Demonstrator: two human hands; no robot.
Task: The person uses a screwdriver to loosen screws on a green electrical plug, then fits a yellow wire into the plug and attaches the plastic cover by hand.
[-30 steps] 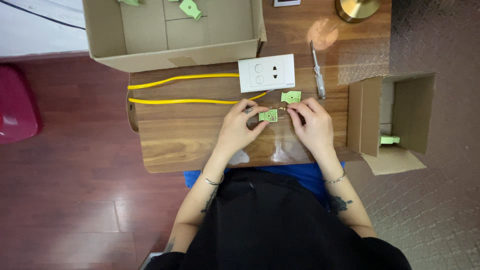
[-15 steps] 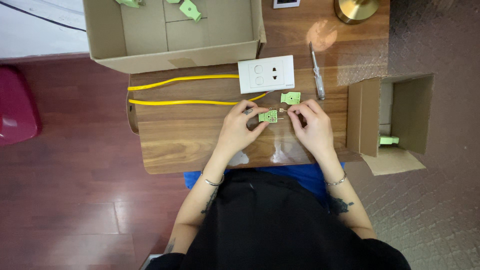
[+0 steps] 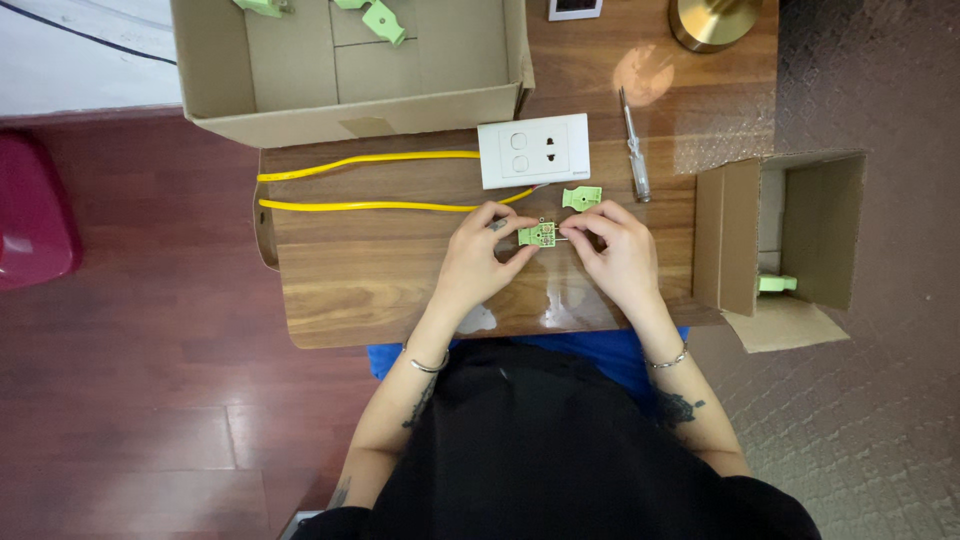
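Note:
Over the wooden table (image 3: pixel 350 290), my left hand (image 3: pixel 480 260) pinches a small green plug part (image 3: pixel 540 235) by its left side. My right hand (image 3: pixel 615 250) meets it from the right, fingertips on a thin metal pin at the part's edge. A second green piece (image 3: pixel 582 197) lies on the table just beyond my right fingers. A white wall socket plate (image 3: pixel 533 150) rests further back, with yellow wires (image 3: pixel 370 182) running left from it.
A screwdriver (image 3: pixel 633 145) lies right of the socket plate. A large open cardboard box (image 3: pixel 350 60) holding green parts sits at the back. A smaller open box (image 3: pixel 780 240) stands at the right with one green part inside. A brass lamp base (image 3: pixel 712 20) is at the far right.

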